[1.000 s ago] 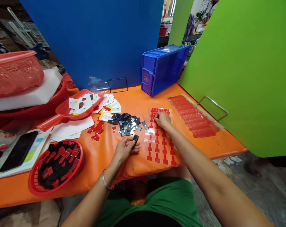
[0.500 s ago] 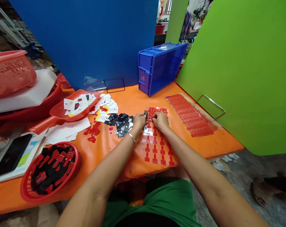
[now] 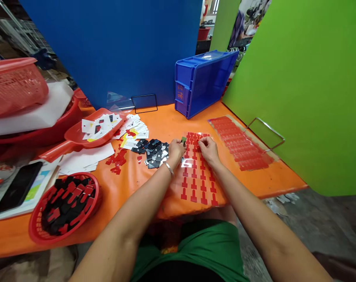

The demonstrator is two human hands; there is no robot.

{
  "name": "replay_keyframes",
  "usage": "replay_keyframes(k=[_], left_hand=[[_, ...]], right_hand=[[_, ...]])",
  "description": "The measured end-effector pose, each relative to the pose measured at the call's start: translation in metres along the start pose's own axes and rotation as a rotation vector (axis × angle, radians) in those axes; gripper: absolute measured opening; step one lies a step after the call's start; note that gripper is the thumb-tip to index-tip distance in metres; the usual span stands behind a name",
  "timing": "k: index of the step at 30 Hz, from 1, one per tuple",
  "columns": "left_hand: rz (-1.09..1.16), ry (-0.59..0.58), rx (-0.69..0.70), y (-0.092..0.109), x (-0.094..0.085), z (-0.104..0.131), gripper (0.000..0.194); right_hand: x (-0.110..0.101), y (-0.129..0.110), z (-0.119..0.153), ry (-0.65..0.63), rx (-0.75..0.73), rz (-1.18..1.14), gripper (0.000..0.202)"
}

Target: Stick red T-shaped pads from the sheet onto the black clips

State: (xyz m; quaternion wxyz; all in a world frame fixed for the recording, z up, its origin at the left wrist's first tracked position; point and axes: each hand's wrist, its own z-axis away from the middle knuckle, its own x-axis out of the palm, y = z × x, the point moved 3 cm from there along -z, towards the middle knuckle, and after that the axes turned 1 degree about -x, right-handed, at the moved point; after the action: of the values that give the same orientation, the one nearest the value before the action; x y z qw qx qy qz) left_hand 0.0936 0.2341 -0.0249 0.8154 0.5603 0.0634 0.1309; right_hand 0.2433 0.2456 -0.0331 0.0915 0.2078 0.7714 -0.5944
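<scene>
My left hand (image 3: 176, 150) pinches a small dark flat piece (image 3: 184, 140) between thumb and fingers, just over the left edge of a clear sheet of red T-shaped stickers (image 3: 193, 184). At the upper part of that sheet, my right hand (image 3: 209, 149) is closed, thumb and forefinger pressed together. What sits between those fingertips, if anything, is too small to make out. Left of my left hand lies a heap of black flat pieces (image 3: 156, 152). Loose red bits (image 3: 117, 159) are scattered farther left.
A red basket (image 3: 97, 196) holds black pieces with red stickers. Behind it are a phone (image 3: 17, 188) and a red dustpan (image 3: 73, 135) of paper scraps. A blue crate (image 3: 182, 88) stands at the back; another red sticker sheet (image 3: 239, 143) lies right. Green and blue panels border the table.
My right hand has moved slightly right, away from my left hand. The dark piece in my left hand is tilted differently. The whole view has shifted a little.
</scene>
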Motion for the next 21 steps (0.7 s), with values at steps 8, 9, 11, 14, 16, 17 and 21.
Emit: replay_keyframes(k=[8, 9, 11, 14, 16, 17, 21], left_hand=[[0.187, -0.156, -0.12, 0.004, -0.063, 0.079, 0.004], [0.21, -0.171, -0.15, -0.001, -0.075, 0.09, 0.003], [0.233, -0.185, -0.204, -0.012, -0.097, 0.112, 0.007], [0.184, -0.203, -0.237, -0.031, -0.123, 0.137, 0.013], [0.072, -0.198, -0.192, -0.039, -0.137, 0.147, 0.016], [-0.021, -0.168, -0.121, -0.041, -0.145, 0.15, 0.017], [-0.51, 0.06, 0.318, -0.037, -0.173, 0.159, 0.018]], right_hand=[[-0.006, -0.017, 0.017, 0.032, 0.09, -0.199, 0.02], [-0.006, -0.025, 0.024, 0.026, 0.073, -0.187, 0.02], [-0.003, -0.042, 0.043, -0.037, 0.056, -0.196, 0.02], [0.013, -0.067, 0.082, -0.302, 0.029, -0.267, 0.04], [0.026, -0.082, 0.11, -0.477, -0.048, -0.272, 0.057], [0.031, -0.087, 0.122, -0.527, -0.093, -0.269, 0.061], [0.048, -0.096, 0.156, -0.539, -0.254, -0.257, 0.062]])
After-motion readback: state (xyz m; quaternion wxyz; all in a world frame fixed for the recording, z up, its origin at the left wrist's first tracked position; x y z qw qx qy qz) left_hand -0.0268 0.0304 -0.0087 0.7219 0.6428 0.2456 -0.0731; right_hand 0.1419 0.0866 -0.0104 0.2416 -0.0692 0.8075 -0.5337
